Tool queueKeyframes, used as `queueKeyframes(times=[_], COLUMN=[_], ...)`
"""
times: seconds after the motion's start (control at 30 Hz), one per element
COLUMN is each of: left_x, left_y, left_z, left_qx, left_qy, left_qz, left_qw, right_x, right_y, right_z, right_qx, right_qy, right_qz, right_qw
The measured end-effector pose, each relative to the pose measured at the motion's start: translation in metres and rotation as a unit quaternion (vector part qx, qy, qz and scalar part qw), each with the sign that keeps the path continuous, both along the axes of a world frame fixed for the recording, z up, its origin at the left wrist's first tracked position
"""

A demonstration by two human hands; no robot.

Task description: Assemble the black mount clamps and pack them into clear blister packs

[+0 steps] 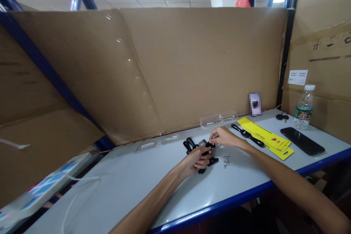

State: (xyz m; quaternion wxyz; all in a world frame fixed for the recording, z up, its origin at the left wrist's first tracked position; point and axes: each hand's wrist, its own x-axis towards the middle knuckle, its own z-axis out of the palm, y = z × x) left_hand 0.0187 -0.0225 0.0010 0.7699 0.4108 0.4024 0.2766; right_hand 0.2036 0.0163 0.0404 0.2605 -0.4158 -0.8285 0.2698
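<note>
1. The left hand is closed around a black part, thumb on top and fingers curled beneath it.
2. The right hand meets it from the other side, its fingertips pinched on the part's upper end; the two hands are nearly together.
3. That part is just above the grey table, near its middle; its exact shape is hidden by the fingers.
4. Other black pieces lie behind and below the left hand, partly covered by it.
5. Small silver screws lie in a little group in front of the right wrist.
6. To the right, a black two-ended handle lies along the edge of some overlapping yellow cards.
7. Beyond the cards are a dark phone, keys and an upright bottle with a white cap.
8. A clear plastic tray rests behind the right hand, against the cardboard wall.
</note>
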Motion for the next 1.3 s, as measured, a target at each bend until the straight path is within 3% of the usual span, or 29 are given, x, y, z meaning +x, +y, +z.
queueKeyframes(times=[0.13,0.23,0.47,0.67,0.87,1.13,1.3], left_x=[0.0,0.0,0.001,0.002,0.0,0.002,0.002], left_y=[0.002,0.002,0.0,-0.001,-0.001,-0.001,-0.002], left_z=[0.0,0.0,0.002,0.003,0.002,0.004,0.004], left_qx=[-0.011,-0.014,-0.01,-0.012,-0.001,-0.012,-0.005], left_qy=[-0.005,-0.009,0.004,0.008,0.003,0.011,0.009], left_qz=[0.0,-0.007,0.009,0.008,0.004,0.008,0.012], left_qw=[1.0,1.0,1.0,1.0,1.0,1.0,1.0], right_x=[0.009,0.007,-0.001,-0.001,0.002,-0.002,0.0], right_y=[0.006,0.006,-0.006,-0.013,-0.016,-0.013,-0.014], right_z=[0.002,-0.002,-0.004,0.003,0.006,0.001,0.002], right_qx=[0.106,0.136,0.138,0.154,0.211,0.181,0.21], right_qy=[-0.025,-0.05,-0.048,-0.006,-0.109,-0.023,-0.081], right_qz=[0.069,0.066,0.019,0.038,-0.029,0.036,-0.015], right_qw=[0.992,0.987,0.989,0.987,0.971,0.983,0.974])
